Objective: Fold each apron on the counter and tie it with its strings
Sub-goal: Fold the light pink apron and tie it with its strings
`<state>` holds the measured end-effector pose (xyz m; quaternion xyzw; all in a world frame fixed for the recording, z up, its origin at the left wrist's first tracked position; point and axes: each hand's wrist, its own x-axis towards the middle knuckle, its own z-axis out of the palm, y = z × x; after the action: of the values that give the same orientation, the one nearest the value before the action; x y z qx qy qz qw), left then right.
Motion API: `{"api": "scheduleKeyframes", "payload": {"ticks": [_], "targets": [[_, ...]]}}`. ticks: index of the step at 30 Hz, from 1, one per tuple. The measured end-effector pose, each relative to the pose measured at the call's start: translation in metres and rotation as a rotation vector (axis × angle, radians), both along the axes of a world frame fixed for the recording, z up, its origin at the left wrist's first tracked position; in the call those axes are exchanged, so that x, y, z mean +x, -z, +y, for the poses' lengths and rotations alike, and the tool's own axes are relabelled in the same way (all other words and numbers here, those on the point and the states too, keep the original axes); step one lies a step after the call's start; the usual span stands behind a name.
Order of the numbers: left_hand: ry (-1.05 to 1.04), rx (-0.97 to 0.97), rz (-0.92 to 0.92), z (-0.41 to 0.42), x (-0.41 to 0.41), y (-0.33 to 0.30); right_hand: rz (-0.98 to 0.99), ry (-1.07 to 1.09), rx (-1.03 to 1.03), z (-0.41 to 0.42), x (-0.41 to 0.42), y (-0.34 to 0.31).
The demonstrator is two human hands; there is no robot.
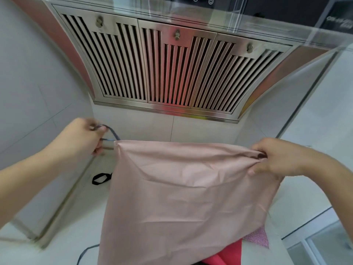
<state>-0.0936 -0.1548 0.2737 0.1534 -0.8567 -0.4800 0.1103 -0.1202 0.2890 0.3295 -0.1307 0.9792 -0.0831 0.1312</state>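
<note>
The right hand (275,157) pinches one top corner of a pale pink fabric apron (187,188). The left hand (82,136), blurred, seems to grip the other corner with its dark string (112,133). The apron hangs above the white counter (63,236), below a steel range hood (168,67).

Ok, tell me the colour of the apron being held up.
Pale pink apron, plain; the head view shows it.

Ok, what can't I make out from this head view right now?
- Lower hem of the pale pink fabric apron: cut off by the bottom edge.
- Red cloth and pink patterned cloth: mostly hidden behind that apron.
- Left hand and its dark string: motion-blurred, so the grip is unclear.
- Black strap loop: partly behind the apron's edge; what it belongs to is unclear.
</note>
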Motion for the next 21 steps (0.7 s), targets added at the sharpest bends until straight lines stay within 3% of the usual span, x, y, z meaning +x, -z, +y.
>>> {"api": "scheduleKeyframes", "payload": {"ticks": [2,4,7,9,11,14,16,18,21], "targets": [[-0.004,-0.315,0.021,0.007,0.001,0.009,0.046,-0.077,-0.158,-0.01,0.005,0.0],[0.29,-0.486,0.138,0.024,0.003,0.018,0.064,-0.18,-0.256,-0.028,0.009,0.0],[0.751,-0.546,0.113,0.066,0.004,0.034,0.023,-0.325,-0.314,-0.056,0.018,-0.003],[0.874,-0.525,0.104,0.085,0.004,0.048,0.034,-0.375,-0.323,-0.064,0.023,-0.01],[0.884,-0.392,0.107,0.089,0.005,0.056,0.1,-0.392,-0.322,-0.061,0.025,-0.019],[0.902,0.012,-0.108,0.086,0.009,0.053,0.144,-0.423,-0.313,-0.052,0.03,-0.026],[0.952,-0.024,-0.231,0.08,0.007,0.054,0.15,-0.412,-0.335,-0.048,0.032,-0.027],[1.013,-0.221,-0.259,0.069,0.004,0.062,0.172,-0.346,-0.386,-0.039,0.031,-0.028],[0.87,-0.312,-0.223,0.044,-0.004,0.072,0.095,-0.208,-0.29,-0.021,0.022,-0.024]]}}
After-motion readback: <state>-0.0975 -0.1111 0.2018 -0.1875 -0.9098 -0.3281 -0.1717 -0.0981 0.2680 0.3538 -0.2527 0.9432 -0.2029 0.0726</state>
